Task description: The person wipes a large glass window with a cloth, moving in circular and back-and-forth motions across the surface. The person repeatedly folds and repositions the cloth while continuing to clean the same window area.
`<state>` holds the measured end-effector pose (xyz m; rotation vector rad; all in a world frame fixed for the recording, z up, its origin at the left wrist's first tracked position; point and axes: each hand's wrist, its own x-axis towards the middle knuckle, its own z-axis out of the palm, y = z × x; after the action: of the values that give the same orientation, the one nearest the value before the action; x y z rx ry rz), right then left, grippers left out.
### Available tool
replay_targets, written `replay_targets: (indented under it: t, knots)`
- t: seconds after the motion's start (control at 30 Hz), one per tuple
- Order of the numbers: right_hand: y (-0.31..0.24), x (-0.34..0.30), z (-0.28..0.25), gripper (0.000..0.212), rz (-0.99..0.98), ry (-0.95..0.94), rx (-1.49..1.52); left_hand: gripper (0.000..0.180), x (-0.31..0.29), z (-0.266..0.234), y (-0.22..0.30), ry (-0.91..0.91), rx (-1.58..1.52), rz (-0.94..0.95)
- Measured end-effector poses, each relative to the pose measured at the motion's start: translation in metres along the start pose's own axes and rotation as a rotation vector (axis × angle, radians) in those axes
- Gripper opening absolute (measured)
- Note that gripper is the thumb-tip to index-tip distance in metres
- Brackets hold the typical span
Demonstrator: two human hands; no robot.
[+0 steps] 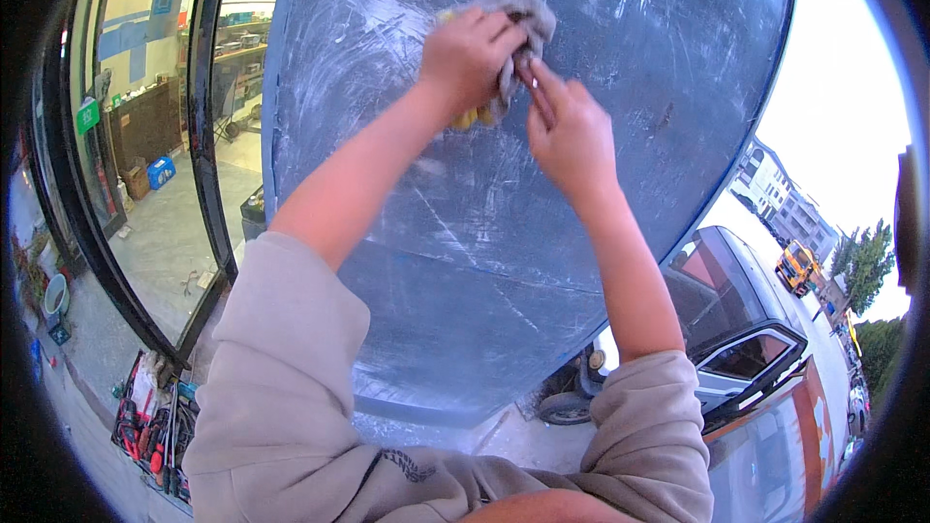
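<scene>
Against the large dark blue-grey panel (455,203), streaked with whitish scuffs and swirls, my left hand (470,56) is closed around a bunched grey rag (531,12). Yellow material (475,117) shows below and behind that hand. My right hand (573,136) is just to the right, its fingers closed and pointing up to the rag's lower edge. Whatever lies between those fingers is too small and partly hidden to name. Both arms are raised, with grey-beige sleeves bunched above the elbows.
A black-framed glass door (208,116) opens into a lit room at left. A crate of tools (155,431) sits on the ground at lower left. A dark car (727,300) stands at right, near a wheel (567,409). Farther off is a yellow truck (796,266).
</scene>
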<state>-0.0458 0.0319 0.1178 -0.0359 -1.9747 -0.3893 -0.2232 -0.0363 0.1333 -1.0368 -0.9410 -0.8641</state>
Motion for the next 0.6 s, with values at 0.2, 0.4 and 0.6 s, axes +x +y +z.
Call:
replay_targets:
  t: [0.2, 0.4, 0.6]
  knots:
    - [-0.007, 0.0, 0.006, 0.047, -0.012, 0.002, 0.003, 0.022, -0.001, -0.005, -0.015, -0.035, 0.028, 0.083]
    - [-0.007, 0.02, 0.005, 0.046, -0.025, 0.01, 0.045, 0.024, 0.007, -0.009, -0.018, -0.036, 0.038, 0.011]
    - [-0.01, -0.033, 0.013, 0.05, 0.147, -0.088, 0.068, 0.023, -0.018, -0.005, -0.003, -0.14, -0.047, 0.176]
